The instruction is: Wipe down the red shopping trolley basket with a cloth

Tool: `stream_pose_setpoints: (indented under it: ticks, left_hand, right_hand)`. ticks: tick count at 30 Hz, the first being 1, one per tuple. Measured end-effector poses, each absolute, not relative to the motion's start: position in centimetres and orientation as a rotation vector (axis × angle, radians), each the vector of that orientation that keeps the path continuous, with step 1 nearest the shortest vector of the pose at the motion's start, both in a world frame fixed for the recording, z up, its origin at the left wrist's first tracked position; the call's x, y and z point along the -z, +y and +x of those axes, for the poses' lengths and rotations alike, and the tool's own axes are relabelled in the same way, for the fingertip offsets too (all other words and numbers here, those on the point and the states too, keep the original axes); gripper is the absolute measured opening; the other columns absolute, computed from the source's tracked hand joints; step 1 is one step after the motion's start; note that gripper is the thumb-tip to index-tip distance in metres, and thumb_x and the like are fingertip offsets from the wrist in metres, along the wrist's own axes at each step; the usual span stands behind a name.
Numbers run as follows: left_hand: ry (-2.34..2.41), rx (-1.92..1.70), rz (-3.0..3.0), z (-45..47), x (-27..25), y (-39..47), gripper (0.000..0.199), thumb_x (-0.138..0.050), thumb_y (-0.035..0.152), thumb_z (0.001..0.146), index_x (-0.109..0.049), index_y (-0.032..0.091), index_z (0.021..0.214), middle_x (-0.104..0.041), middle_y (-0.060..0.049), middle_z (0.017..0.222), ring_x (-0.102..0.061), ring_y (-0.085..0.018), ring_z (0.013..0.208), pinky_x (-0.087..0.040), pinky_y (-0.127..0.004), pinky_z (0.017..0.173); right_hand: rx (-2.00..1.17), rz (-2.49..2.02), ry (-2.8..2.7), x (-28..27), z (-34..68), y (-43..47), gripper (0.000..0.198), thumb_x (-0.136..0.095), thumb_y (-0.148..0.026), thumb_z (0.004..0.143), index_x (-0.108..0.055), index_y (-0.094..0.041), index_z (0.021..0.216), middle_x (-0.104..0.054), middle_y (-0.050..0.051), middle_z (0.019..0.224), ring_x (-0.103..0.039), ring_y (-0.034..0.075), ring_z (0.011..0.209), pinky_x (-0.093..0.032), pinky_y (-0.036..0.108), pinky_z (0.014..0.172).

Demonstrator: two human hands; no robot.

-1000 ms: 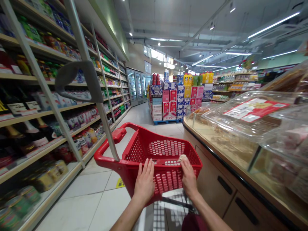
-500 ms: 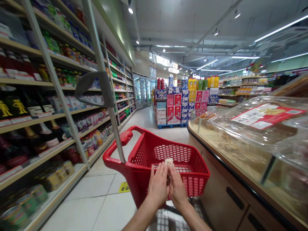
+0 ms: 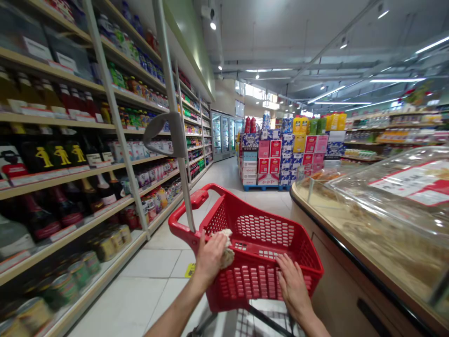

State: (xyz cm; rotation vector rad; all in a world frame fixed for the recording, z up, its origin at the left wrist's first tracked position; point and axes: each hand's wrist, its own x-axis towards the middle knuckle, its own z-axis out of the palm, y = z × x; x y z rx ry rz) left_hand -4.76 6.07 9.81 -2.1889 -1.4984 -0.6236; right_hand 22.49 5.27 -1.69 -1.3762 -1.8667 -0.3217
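Observation:
A red shopping cart basket (image 3: 257, 260) with perforated walls stands before me. My left hand (image 3: 209, 256) is closed around a crumpled off-white cloth (image 3: 227, 256), pressing it against the near rim close to the handle end. Along the same rim, further right, my right hand (image 3: 292, 281) rests with fingers stretched out, apparently touching the edge and holding nothing. The basket's inside appears bare where I can see it. A grey metal pole (image 3: 175, 93) with a grey loop handle (image 3: 164, 135) rises from the cart's left end.
Shelves of bottles and cans (image 3: 80, 201) line the left side. To the right, a counter (image 3: 315, 215) bears clear plastic food boxes (image 3: 396, 187). Stacked cartons (image 3: 270, 161) stand on a blue pallet ahead. A yellow floor sticker (image 3: 190, 270) lies on the tiles.
My hands, together around the cloth before, have parted: the left went left with the cloth onto the rim, the right moved right onto the rim. The view has turned slightly left.

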Motion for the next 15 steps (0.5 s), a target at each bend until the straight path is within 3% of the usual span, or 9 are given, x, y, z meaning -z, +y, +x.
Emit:
stream_pose_setpoints:
  ticks: [3, 9, 15]
  left_hand:
    - [-1.578, 0.650, -2.016, -7.1, -10.8, 5.6, 0.037, -0.031, 0.017, 0.081, -0.051, 0.020, 0.113, -0.054, -0.005, 0.119, -0.047, -0.020, 0.111, 0.004, -0.048, 0.105]
    - [-1.303, 0.487, -2.279, -1.6, -8.2, 6.3, 0.035, -0.034, 0.021, 0.082, -0.050, 0.021, 0.113, -0.058, -0.001, 0.115, -0.048, -0.016, 0.110, -0.003, -0.042, 0.107]
    - [-1.542, 0.616, -1.954, -8.1, -11.1, 6.0, 0.036, -0.032, 0.019, 0.082, -0.051, 0.020, 0.112, -0.053, -0.005, 0.120, -0.048, -0.020, 0.110, 0.002, -0.048, 0.105]
  right_hand:
    - [0.305, -1.380, -1.811, 1.5, 21.5, 5.2, 0.038, -0.030, -0.023, 0.083, -0.052, -0.019, 0.113, -0.054, 0.008, 0.117, -0.043, 0.023, 0.115, -0.031, 0.050, 0.095]
    - [0.273, -1.310, -1.926, 1.3, 22.4, 4.9, 0.042, -0.034, -0.016, 0.078, -0.050, -0.022, 0.115, -0.053, 0.005, 0.119, -0.045, 0.022, 0.113, -0.033, 0.048, 0.094]
    - [0.267, -1.326, -1.872, 1.6, 22.7, 4.5, 0.039, -0.034, -0.017, 0.079, -0.052, -0.020, 0.113, -0.054, 0.006, 0.118, -0.045, 0.021, 0.113, -0.031, 0.048, 0.096]
